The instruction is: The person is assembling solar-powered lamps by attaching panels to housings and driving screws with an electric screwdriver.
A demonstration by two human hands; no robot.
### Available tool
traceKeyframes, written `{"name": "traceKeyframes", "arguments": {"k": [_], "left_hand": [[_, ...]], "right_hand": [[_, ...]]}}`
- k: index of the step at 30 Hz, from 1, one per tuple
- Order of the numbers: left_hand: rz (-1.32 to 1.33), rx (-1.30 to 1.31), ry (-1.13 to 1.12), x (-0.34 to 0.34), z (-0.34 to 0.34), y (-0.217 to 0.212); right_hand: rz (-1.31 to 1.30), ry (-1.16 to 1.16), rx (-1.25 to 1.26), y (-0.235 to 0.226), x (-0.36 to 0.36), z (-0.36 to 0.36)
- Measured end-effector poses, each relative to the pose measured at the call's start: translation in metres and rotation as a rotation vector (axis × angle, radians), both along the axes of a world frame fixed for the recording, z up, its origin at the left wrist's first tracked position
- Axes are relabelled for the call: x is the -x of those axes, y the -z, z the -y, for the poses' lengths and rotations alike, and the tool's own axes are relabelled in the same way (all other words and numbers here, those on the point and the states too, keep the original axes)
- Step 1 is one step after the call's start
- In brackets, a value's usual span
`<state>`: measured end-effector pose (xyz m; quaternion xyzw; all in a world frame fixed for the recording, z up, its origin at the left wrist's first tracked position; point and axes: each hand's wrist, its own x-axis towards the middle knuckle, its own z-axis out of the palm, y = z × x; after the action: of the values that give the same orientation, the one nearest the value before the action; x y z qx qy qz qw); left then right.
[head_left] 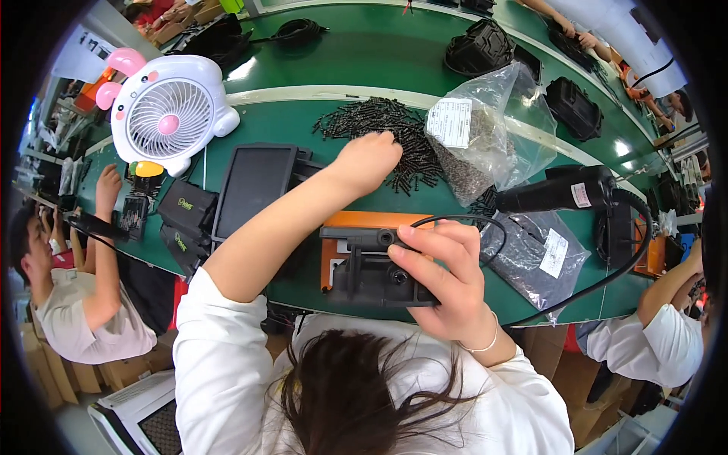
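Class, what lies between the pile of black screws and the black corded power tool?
In the head view, a clear plastic bag with a white label lies between the screw pile and the power tool, plus small dark pieces beside the tool.

Black housing [365, 282]: matt plastic, as we see it
Screws [364, 117]: we take them for dark metal, rough with ridges
Bag [523, 106]: clear plastic, glossy and creased
Bag label [450, 123]: white paper
Desk [284, 117]: smooth green surface
Rabbit fan [199, 72]: smooth, glossy plastic
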<state>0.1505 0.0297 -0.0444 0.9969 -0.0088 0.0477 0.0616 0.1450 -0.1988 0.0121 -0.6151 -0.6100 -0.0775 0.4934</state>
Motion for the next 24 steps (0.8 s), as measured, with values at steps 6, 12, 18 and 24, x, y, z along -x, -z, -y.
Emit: {"name": "traceKeyframes", "arguments": {"k": [6, 12, 18, 24], "left_hand": [[0.407, 1.157, 0.029, 0.075, 0.03, -0.11], [0.578, 0.859, 0.119, 0.106, 0.054, -0.098], [0.571, 0.726, 0.144, 0.116, 0.058, -0.099], [0.535, 0.743, 0.093, 0.113, 0.058, -0.103]], "right_hand": [[-0.02, 0.021, 0.003, 0.0, 0.002, 0.002], [-0.018, 0.013, 0.029, 0.002, -0.001, 0.005], [-0.082, 0.351, -0.518, 0.007, -0.019, 0.042], [-0.342, 0.808, -0.3, 0.032, -0.068, 0.025]]}}
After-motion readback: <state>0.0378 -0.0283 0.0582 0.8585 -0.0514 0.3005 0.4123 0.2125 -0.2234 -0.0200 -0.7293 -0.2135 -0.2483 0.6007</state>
